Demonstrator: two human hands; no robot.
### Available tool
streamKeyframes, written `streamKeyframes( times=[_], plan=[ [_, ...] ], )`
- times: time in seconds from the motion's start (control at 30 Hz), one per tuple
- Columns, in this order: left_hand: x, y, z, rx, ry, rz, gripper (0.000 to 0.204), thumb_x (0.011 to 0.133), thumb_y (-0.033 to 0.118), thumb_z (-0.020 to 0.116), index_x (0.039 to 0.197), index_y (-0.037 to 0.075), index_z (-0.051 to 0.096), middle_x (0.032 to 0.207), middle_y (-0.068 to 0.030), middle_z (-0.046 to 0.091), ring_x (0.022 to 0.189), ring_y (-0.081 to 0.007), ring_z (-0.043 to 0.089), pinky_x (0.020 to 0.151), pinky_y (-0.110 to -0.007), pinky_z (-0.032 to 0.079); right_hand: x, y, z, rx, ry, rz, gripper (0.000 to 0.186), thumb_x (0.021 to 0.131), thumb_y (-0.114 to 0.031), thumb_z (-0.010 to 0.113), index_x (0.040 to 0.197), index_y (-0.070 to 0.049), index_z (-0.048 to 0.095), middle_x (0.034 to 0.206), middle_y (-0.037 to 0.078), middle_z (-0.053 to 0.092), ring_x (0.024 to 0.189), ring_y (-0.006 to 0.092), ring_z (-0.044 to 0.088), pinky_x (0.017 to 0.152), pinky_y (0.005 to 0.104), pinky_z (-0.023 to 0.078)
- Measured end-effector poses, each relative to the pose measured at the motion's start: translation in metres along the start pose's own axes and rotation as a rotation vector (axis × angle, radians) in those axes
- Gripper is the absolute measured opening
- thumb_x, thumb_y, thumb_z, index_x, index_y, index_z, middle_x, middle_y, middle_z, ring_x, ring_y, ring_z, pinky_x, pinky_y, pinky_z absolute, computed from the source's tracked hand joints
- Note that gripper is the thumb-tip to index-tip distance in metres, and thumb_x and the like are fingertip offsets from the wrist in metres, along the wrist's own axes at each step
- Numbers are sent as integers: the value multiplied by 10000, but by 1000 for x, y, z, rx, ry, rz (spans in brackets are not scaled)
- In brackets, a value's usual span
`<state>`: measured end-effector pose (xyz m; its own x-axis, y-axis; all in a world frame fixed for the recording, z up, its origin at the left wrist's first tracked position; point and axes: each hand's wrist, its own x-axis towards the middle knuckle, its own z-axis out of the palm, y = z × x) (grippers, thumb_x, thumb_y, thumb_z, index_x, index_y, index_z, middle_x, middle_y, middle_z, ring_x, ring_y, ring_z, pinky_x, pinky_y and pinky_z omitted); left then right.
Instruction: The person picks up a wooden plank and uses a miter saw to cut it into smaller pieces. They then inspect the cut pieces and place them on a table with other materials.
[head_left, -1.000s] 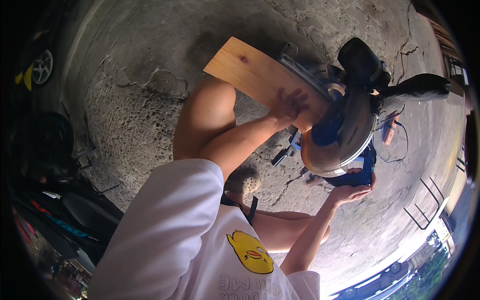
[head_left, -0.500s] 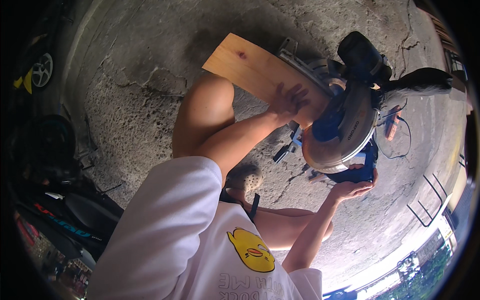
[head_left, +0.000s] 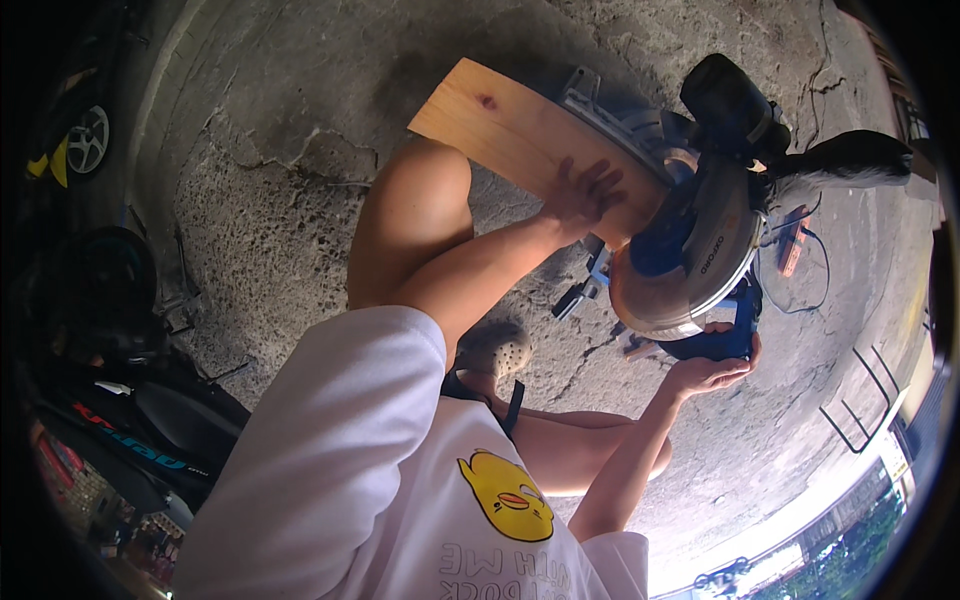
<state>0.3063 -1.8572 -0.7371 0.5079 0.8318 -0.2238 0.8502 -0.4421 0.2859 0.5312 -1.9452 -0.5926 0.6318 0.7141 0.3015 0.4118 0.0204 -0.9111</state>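
Note:
A wide, pale wooden board [head_left: 510, 125] with a dark knot lies on the miter saw [head_left: 715, 235], along its metal fence [head_left: 610, 120]. Its right end reaches the saw head, where the round guard and blue housing hide the cut area. My left hand [head_left: 580, 195] rests on the board a short way left of the guard, its fingers spread. At the near right, my right hand [head_left: 715, 370] is wrapped round the saw's blue handle [head_left: 725, 335]. Some of its fingers are hidden by the handle.
Behind the saw sticks out a black dust bag [head_left: 845, 158]. An orange power strip [head_left: 793, 242] with a dark cord lies on the rough concrete floor to its right. My bent knee [head_left: 415, 190] is close to the board's left end. A motorcycle [head_left: 140, 430] stands at the left.
The whole view has shifted slightly. Both hands, the board and the saw keep the same places relative to each other.

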Motion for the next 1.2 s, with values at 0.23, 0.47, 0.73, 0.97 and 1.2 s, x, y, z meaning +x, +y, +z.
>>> streamKeyframes(
  times=[0.23,0.47,0.73,0.97,1.2],
  plan=[
    [1,-1,0,26,-50,-8,487,993,251,369,1479,284,380,1610,-28,240,1490,-254,188,1108,-671,183,-1,7,-5,14,-19,-17,579,1058,-490,244,1225,17,467,847,153,546,704,217,571,580,302,497],
    [-1,-1,-7,61,-45,9,503,995,250,377,1496,283,351,1617,-26,221,1489,-259,191,1097,-681,189,-2,2,1,-24,8,-32,571,1055,-502,213,1211,-9,456,747,112,550,617,176,556,540,267,459],
    [0,-1,-5,19,-36,7,505,996,240,375,1499,276,347,1617,-38,213,1495,-264,169,1102,-690,184,-3,2,2,-37,-2,-44,545,1061,-478,204,1219,-16,447,751,109,550,620,171,551,547,269,460],
    [0,-1,-7,33,-46,16,512,995,232,381,1503,271,342,1618,-42,211,1494,-274,167,1098,-696,195,-4,5,0,-30,-3,-52,532,1065,-463,202,1215,-17,451,788,105,546,638,165,556,551,266,472],
    [-1,-1,-5,49,-43,19,512,998,226,371,1507,265,335,1618,-43,210,1494,-274,167,1098,-692,197,-6,6,1,-32,19,-50,528,1065,-460,208,1211,-16,454,809,115,544,648,171,562,549,265,474]
  ],
)
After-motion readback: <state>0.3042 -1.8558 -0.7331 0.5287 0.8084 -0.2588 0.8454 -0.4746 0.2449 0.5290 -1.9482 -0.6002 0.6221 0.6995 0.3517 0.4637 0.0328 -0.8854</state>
